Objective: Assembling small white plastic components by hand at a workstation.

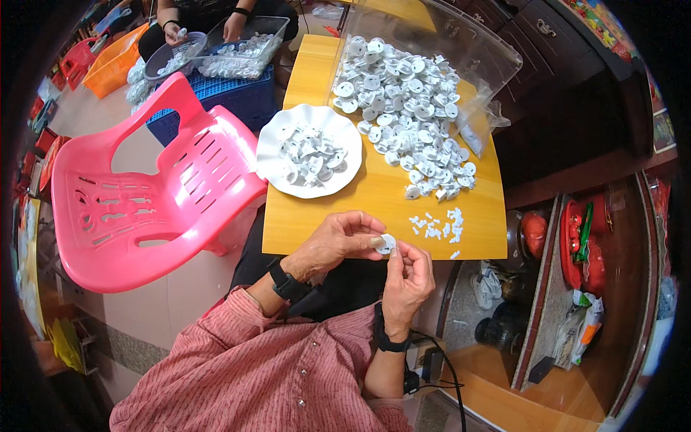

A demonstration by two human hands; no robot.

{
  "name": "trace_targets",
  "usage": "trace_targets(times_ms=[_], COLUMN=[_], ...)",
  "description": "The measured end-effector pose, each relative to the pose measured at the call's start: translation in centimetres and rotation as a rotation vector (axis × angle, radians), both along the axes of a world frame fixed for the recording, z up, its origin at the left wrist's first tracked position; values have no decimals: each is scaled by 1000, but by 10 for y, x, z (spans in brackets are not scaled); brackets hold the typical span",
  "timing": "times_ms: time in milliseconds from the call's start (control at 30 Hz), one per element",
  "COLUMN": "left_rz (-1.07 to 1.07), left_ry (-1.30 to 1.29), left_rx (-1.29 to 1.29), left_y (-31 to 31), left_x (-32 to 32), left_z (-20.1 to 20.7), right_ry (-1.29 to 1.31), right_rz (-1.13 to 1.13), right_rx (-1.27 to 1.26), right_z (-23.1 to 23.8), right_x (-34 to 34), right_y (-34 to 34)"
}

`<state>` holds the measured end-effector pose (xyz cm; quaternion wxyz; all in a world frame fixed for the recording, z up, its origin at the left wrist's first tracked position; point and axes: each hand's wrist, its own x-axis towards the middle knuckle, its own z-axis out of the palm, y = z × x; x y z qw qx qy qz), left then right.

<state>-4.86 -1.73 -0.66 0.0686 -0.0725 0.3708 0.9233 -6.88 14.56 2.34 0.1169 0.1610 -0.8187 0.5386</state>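
Between my two hands, just over the table's near edge, is a small round white plastic part [386,244]. My left hand [345,241] pinches it from the left with thumb and fingers. On its right side, my right hand [408,270] closes thumb and fingertips on the same part. Tiny white plastic pieces [452,229] lie scattered on the yellow table [288,234] just beyond my right hand. Farther back spreads a big heap of similar round white parts [414,93]. A scalloped white plate [270,165] to the left carries more of them.
A clear plastic bin [497,57] lies behind the heap, with a plastic bag [475,133] beside it. The pink chair [194,169] stands left of the table. Across from me, another person's hands [173,32] work over a basin and clear tub [270,43]. Open shelves [547,302] stand right.
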Motion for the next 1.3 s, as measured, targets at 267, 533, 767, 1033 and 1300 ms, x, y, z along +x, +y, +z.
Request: trace_targets(times_ms=[267, 533, 767, 1033, 1300], left_rz=[5, 9, 9, 13, 11], left_ry=[12, 21, 42, 89, 162], left_rx=[3, -16, -17, -109, -242], left_y=[2, 4, 3, 4, 0], left_x=[3, 4, 4, 4, 3], left_z=[1, 2, -3, -2, -7], right_ry=[128, 96, 97, 179, 204], right_rz=[-14, 8, 21, 54, 104], right_rx=[159, 145, 170, 280, 295], right_z=[19, 16, 15, 12, 13], right_x=[6, 5, 4, 1, -2], right_y=[-5, -4, -4, -3, -6])
